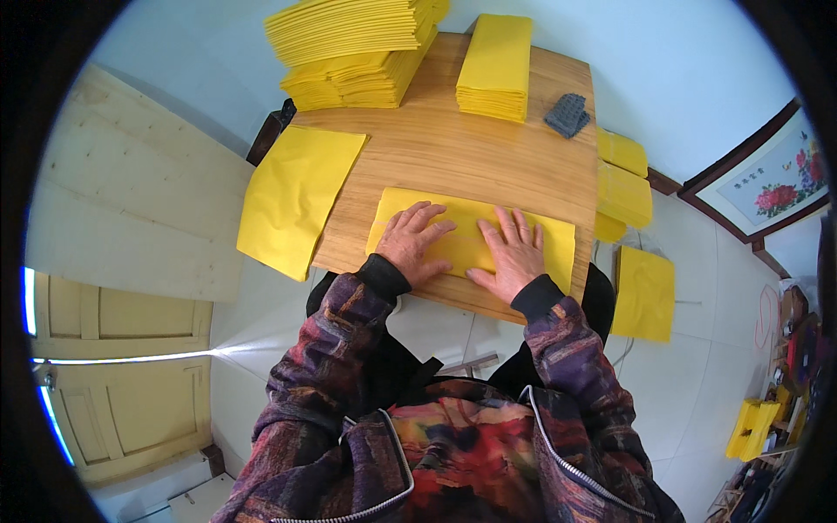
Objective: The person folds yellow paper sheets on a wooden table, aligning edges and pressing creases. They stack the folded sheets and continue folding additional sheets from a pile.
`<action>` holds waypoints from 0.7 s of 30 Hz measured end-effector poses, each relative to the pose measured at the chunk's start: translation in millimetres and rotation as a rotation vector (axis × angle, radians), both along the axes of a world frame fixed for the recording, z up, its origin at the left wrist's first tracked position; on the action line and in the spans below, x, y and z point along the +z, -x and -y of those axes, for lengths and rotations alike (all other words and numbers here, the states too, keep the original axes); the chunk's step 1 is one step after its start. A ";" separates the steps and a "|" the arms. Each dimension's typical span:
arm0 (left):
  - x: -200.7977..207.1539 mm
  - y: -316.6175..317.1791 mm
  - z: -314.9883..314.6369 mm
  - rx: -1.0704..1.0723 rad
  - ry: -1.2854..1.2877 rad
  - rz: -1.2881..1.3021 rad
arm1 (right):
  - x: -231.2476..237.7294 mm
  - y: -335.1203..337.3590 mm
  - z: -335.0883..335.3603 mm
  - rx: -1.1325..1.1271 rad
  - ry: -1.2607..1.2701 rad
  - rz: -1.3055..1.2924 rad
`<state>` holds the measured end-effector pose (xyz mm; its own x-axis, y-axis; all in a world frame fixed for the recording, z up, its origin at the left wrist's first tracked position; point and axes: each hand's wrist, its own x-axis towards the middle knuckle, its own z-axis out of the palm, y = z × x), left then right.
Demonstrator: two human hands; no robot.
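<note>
A folded yellow sheet (466, 209), perhaps cloth or soft paper, lies lengthwise along the near edge of the wooden table (445, 148). My left hand (414, 241) rests on its left half, fingers spread and pointing up and right. On its right half my right hand (513, 254) lies palm down, fingers apart. Neither hand grasps anything. Another yellow sheet (301, 192), flat and slightly creased, hangs over the table's left edge.
Tall yellow stacks (349, 74) stand at the far left of the table, and a lower folded stack (494, 65) at the far middle. A grey knitted item (568, 115) lies at the far right. Yellow bundles (623, 192) sit beyond the right edge; a framed picture (767, 179) leans nearby.
</note>
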<state>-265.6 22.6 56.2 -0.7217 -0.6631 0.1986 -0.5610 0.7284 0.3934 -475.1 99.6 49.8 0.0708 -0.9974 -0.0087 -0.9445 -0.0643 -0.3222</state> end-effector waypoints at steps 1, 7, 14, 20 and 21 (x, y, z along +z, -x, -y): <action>0.4 1.1 -1.0 0.003 -0.011 0.014 | 0.3 0.1 0.2 -0.004 -0.001 0.002; -6.1 5.8 -0.8 0.044 -0.001 0.030 | -1.0 0.1 2.1 -0.020 0.010 0.010; -19.5 8.3 8.0 0.070 0.021 -0.022 | -2.8 -1.3 2.4 -0.046 0.036 -0.007; -15.0 17.3 1.3 0.150 0.160 -0.024 | -6.9 -2.5 1.2 -0.062 0.073 0.006; -14.5 20.6 -2.1 0.145 0.194 0.008 | -8.1 -2.3 0.7 -0.070 0.077 0.007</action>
